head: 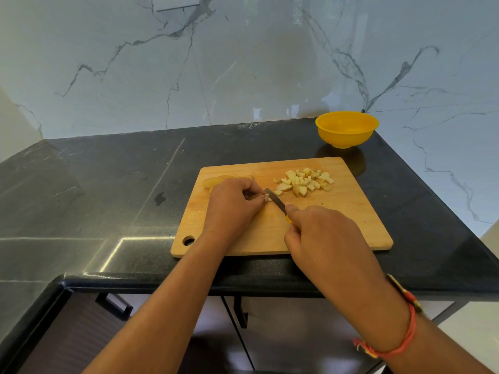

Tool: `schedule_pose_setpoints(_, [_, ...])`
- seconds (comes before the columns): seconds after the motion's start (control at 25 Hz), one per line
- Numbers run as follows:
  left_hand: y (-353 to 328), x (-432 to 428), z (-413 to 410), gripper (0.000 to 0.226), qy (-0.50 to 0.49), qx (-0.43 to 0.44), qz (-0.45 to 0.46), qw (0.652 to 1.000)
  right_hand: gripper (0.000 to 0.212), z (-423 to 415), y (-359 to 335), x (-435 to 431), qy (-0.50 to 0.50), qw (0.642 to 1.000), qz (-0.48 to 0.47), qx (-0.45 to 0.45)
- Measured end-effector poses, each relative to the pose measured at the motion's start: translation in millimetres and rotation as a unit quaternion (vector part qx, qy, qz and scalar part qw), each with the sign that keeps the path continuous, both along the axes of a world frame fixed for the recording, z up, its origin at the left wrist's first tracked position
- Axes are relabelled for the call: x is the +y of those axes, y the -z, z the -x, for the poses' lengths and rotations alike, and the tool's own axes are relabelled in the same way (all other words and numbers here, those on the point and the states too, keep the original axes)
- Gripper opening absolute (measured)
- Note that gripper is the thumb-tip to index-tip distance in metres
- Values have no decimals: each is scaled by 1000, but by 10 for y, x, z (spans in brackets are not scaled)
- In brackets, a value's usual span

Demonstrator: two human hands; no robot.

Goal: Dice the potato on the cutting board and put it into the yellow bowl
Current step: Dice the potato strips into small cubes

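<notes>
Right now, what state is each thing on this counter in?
bowl: upright, looks empty.
board: flat on the counter.
dice: heaped on the board.
slices: uncut, partly hidden behind the left hand.
piece: pinched by the left hand.
knife: gripped by the right hand, blade beside the piece.

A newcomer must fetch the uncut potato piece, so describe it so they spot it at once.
On the black countertop lies a wooden cutting board. At its far left corner, just beyond the left hand, sits the uncut potato piece. Unlike the small diced cubes heaped toward the board's right, it is one large, pale, rounded chunk, partly hidden by that hand.
</notes>
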State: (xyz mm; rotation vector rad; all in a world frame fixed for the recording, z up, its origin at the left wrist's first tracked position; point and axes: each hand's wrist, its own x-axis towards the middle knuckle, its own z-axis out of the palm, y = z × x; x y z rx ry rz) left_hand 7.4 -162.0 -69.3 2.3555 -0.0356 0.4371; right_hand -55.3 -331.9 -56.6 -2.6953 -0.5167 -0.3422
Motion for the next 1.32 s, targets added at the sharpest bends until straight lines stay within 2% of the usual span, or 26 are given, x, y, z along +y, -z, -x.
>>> schedule_pose_setpoints(0.28, [32,-34,-4,2,-6,-19,-20,1000,50,203,-5,-118,51,996,71,-14])
schedule_pose_setpoints(0.4, [22,-28,3,3,-9,-17,-21,1000,51,169,28,-143,74,994,73,-25])
schedule_pose_setpoints(0.52, [9,-18,25,7,-6,-14,-29,999,49,85,14,-152,67,996,59,-25])
schedule_pose_setpoints(0.76, [-34,63,47,24,25,28,-5,999,46,36,-41,-100,28,999,-29,-26])
schedule_pose_setpoints(0.92, [-117,133,93,29,44,63,-47,996,46,-20,-28,-91,8,998,-65,-20])
schedule_pose_setpoints(1.12, [-152,203,132,17,29,82,-58,995,45,0,-46,-98,-11,997,-73,-17])
schedule_pose_setpoints(1.32, [-145,119,142,8,1,51,-56,997,44,23,-60,-87,-19,998,-59,-16])
